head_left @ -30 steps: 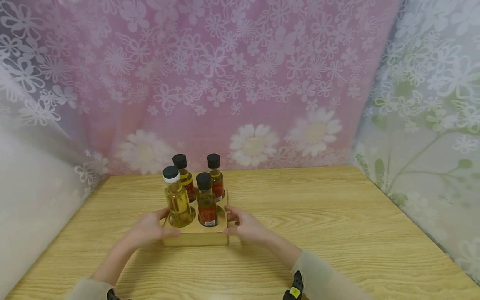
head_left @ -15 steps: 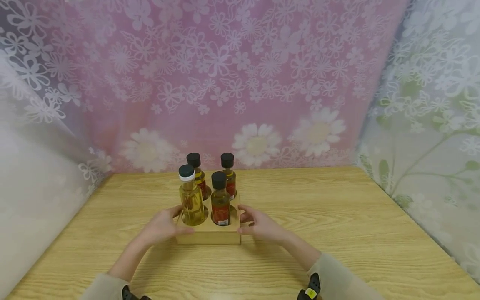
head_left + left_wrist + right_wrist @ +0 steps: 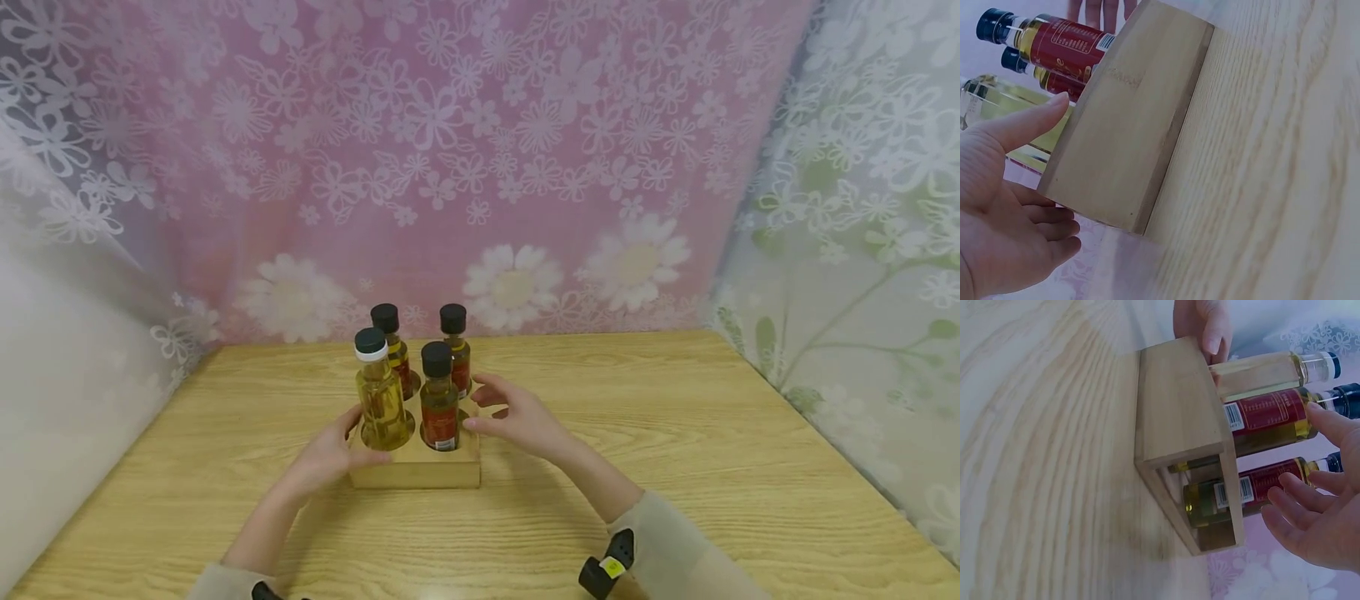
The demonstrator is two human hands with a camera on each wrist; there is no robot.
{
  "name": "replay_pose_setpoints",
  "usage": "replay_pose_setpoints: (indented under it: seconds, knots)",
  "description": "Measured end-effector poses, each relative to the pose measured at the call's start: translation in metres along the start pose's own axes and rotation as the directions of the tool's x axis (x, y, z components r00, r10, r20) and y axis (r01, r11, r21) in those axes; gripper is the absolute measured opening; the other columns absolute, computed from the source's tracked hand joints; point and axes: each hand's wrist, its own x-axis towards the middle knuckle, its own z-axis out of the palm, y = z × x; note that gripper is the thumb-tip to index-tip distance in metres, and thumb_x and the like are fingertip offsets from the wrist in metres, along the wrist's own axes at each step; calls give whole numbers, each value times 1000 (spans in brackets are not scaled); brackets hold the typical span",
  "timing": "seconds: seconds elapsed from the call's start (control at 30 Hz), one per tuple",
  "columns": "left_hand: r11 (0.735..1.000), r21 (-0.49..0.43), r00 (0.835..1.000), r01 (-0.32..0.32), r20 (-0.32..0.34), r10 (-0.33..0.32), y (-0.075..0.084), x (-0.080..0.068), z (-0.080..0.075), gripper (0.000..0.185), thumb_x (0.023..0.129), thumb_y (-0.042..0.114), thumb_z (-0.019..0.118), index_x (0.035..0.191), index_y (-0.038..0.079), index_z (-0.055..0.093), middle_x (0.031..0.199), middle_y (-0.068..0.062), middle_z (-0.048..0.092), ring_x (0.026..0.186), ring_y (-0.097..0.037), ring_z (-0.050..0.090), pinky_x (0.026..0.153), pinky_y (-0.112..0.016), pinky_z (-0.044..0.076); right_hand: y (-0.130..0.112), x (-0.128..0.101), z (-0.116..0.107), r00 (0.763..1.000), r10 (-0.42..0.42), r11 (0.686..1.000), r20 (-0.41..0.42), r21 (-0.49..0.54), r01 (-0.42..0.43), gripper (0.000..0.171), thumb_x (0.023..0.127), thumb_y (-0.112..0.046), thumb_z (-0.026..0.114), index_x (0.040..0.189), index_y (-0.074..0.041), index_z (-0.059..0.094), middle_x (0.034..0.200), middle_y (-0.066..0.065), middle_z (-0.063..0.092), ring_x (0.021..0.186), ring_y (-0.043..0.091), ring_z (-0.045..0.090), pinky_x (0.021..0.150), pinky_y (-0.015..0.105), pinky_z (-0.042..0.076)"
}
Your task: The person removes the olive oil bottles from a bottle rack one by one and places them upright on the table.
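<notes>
tan wooden box-shaped rack: lay at seven o'clock, head view | four dark-capped transparent bottles: stood inside | left hand: pinched rack's eight-o'clock corner | right hand: fingers spread, three o'clock | release seemingly remained

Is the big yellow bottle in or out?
In: the big yellow bottle stands down in a round hole of the wooden rack.

Bottle rack on wood-grained table
</notes>
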Motion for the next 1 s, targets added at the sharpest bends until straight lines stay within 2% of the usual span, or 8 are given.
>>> replay_pose_setpoints:
  seconds: [0.1,0.33,0.47,0.73,1.0]
  knots:
    - [1000,-13,1000,10,7,-10,-4,0,0,105,75,39,76,148,2,11,151,-24,13,135,-46,11,103,-63,16,-8,4,3,1000,-7,1000,2,0,7,68,83,-28,71,139,-6,41,121,13,56,110,27,53,91,47,44]
    - [1000,-7,999,-30,20,30,-6,0,0,104,77,33,76,147,-1,8,150,-27,11,135,-47,10,103,-63,16,-26,13,15,998,41,998,-42,-38,-43,69,78,-29,76,136,-6,45,118,7,58,107,23,54,83,37,49]
    - [1000,-4,999,-27,27,27,-6,1,1,105,76,32,77,147,-1,8,150,-27,11,135,-47,9,103,-63,16,-27,17,23,995,51,996,-81,-66,-57,70,76,-30,77,133,-4,47,115,7,59,103,23,56,80,36,50]
    - [1000,-25,1000,-6,28,7,-2,-1,2,104,76,31,76,148,-1,7,151,-26,10,135,-46,8,104,-63,15,-24,23,31,990,7,1000,-140,-28,-11,48,74,-20,79,115,-4,59,103,5,58,87,19,57,74,34,49]
    - [1000,-28,1000,-4,10,5,-6,0,2,106,74,36,77,148,1,9,151,-24,10,136,-44,9,105,-62,14,-24,20,32,988,4,1000,-156,-23,-8,48,75,-21,79,115,-6,58,104,4,59,88,19,57,75,34,49]
